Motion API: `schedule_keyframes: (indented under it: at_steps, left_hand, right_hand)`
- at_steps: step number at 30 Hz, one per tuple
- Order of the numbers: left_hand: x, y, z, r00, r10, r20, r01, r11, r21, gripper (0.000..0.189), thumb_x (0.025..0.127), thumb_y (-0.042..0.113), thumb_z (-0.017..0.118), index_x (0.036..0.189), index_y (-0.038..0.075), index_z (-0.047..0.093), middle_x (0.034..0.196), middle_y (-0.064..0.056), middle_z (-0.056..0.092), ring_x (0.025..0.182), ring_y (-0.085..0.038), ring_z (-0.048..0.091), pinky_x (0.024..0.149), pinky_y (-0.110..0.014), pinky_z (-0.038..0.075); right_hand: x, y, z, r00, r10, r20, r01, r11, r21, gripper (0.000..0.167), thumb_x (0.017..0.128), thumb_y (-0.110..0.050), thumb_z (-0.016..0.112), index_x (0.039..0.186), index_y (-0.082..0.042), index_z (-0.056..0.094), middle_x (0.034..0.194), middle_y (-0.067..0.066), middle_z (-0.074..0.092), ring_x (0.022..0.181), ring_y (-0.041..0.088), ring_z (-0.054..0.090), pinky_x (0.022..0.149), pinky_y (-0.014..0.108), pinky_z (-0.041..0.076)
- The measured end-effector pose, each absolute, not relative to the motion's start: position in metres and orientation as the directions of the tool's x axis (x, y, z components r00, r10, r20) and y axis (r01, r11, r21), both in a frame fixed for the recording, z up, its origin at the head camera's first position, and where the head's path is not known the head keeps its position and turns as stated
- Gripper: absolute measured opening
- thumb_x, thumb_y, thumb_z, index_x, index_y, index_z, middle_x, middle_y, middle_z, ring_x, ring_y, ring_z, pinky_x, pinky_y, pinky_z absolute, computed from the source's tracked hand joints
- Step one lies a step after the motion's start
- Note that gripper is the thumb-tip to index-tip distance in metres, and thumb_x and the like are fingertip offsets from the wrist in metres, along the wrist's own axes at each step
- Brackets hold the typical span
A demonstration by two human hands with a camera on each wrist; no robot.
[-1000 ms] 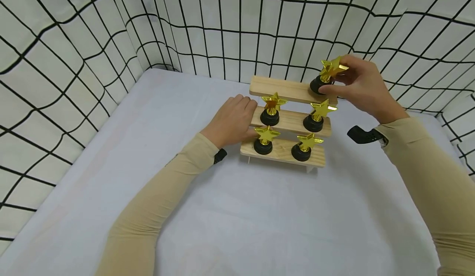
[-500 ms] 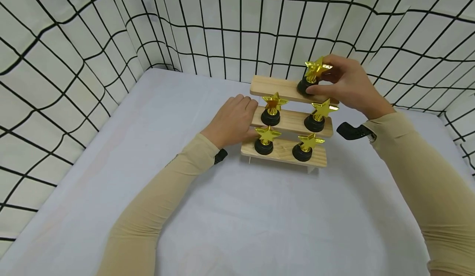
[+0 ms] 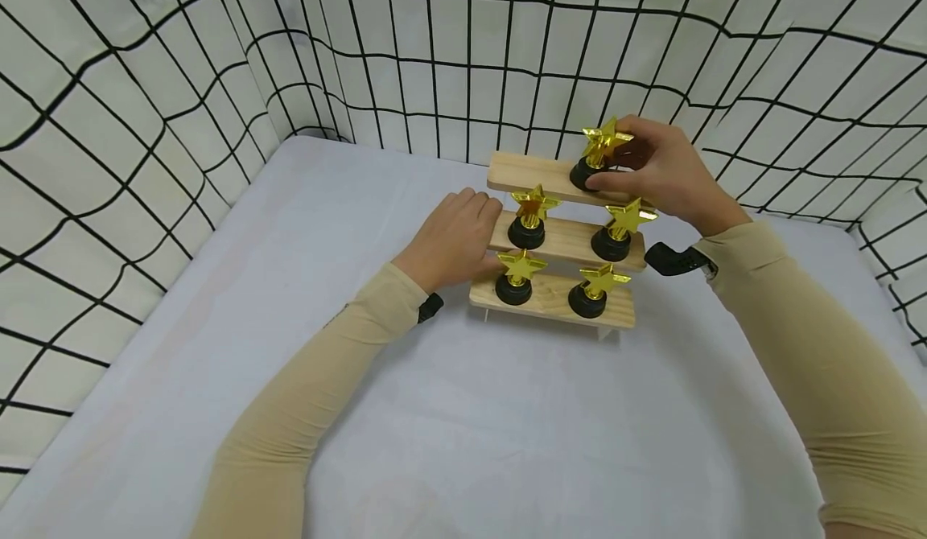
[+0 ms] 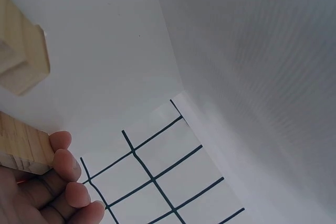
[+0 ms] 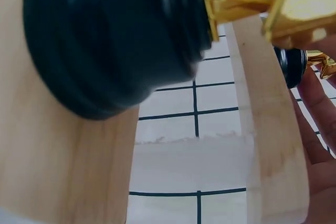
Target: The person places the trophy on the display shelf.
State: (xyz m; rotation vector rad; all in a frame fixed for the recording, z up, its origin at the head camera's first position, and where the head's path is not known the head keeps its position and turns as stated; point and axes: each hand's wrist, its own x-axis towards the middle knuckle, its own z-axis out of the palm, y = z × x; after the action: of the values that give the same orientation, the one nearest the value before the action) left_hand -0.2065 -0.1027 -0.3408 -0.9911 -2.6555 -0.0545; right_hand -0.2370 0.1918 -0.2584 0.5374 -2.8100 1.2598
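A three-tier wooden display shelf (image 3: 527, 173) stands on the white surface. My right hand (image 3: 673, 175) holds a gold star trophy (image 3: 603, 146) by its black base and star, upright at the top tier, right of its middle. In the right wrist view the held trophy's base (image 5: 292, 66) shows behind a large, near trophy base (image 5: 115, 40). My left hand (image 3: 455, 237) grips the left end of the middle board; in the left wrist view its fingers (image 4: 67, 165) wrap the board end (image 4: 26, 145), the thumb hidden there.
Two star trophies, left (image 3: 530, 216) and right (image 3: 615, 237), stand on the middle tier. Two more, left (image 3: 516, 281) and right (image 3: 590, 294), stand on the bottom tier. White walls with a black grid (image 3: 434, 60) enclose the white-covered table (image 3: 463, 426).
My right hand has moved left along the top tier with the trophy, from its right end toward the middle. The left hand has stayed in place.
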Motion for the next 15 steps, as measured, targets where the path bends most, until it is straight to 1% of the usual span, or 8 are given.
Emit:
schedule_keyframes:
  at_steps: [4, 7, 10, 12, 15]
  left_hand:
    - [-0.207, -0.102, -0.343, -0.715, 0.634, 0.294, 0.646, 0.76, -0.068, 0.069, 0.092, 0.063, 0.064, 0.119, 0.0, 0.059, 0.102, -0.011, 0.065, 0.089, -0.026, 0.055, 0.076, -0.036, 0.046]
    - [-0.207, -0.102, -0.345, -0.725, 0.629, 0.279, 0.644, 0.764, -0.047, 0.069, 0.09, 0.06, 0.068, 0.121, -0.001, 0.059, 0.104, -0.011, 0.065, 0.09, -0.026, 0.054, 0.077, -0.036, 0.046]
    - [-0.208, -0.102, -0.346, -0.731, 0.625, 0.272, 0.643, 0.765, -0.029, 0.069, 0.089, 0.059, 0.07, 0.122, -0.001, 0.058, 0.106, -0.012, 0.065, 0.092, -0.027, 0.054, 0.078, -0.037, 0.046]
    - [-0.209, -0.102, -0.346, -0.732, 0.626, 0.27, 0.646, 0.763, -0.018, 0.07, 0.089, 0.06, 0.07, 0.123, -0.001, 0.058, 0.106, -0.012, 0.065, 0.092, -0.027, 0.054, 0.079, -0.037, 0.046]
    - [-0.21, -0.103, -0.346, -0.735, 0.629, 0.254, 0.65, 0.76, 0.002, 0.072, 0.091, 0.063, 0.066, 0.124, -0.001, 0.058, 0.108, -0.013, 0.065, 0.094, -0.027, 0.055, 0.08, -0.038, 0.046]
  right_hand:
    - [-0.237, 0.193, -0.262, -0.941, -0.304, 0.147, -0.309, 0.603, -0.735, 0.046, 0.084, -0.021, 0.086, 0.124, -0.016, 0.064, 0.115, -0.009, 0.066, 0.106, 0.005, 0.067, 0.091, 0.012, 0.053]
    - [-0.237, 0.195, -0.263, -0.941, -0.308, 0.14, -0.306, 0.597, -0.742, 0.05, 0.085, -0.02, 0.085, 0.129, -0.016, 0.062, 0.12, -0.009, 0.065, 0.11, 0.005, 0.067, 0.097, 0.016, 0.053]
    - [-0.236, 0.203, -0.264, -0.943, -0.296, 0.152, -0.305, 0.586, -0.751, 0.053, 0.086, -0.018, 0.084, 0.134, -0.016, 0.06, 0.124, -0.009, 0.064, 0.113, 0.006, 0.065, 0.1, 0.016, 0.052]
    - [-0.234, 0.212, -0.265, -0.946, -0.277, 0.166, -0.303, 0.584, -0.753, 0.051, 0.088, -0.018, 0.081, 0.134, -0.016, 0.06, 0.122, -0.01, 0.064, 0.112, 0.006, 0.064, 0.099, 0.013, 0.052]
    - [-0.229, 0.229, -0.268, -0.951, -0.239, 0.195, -0.302, 0.589, -0.75, 0.039, 0.093, -0.017, 0.075, 0.13, -0.017, 0.062, 0.117, -0.011, 0.065, 0.109, 0.005, 0.064, 0.093, 0.008, 0.05]
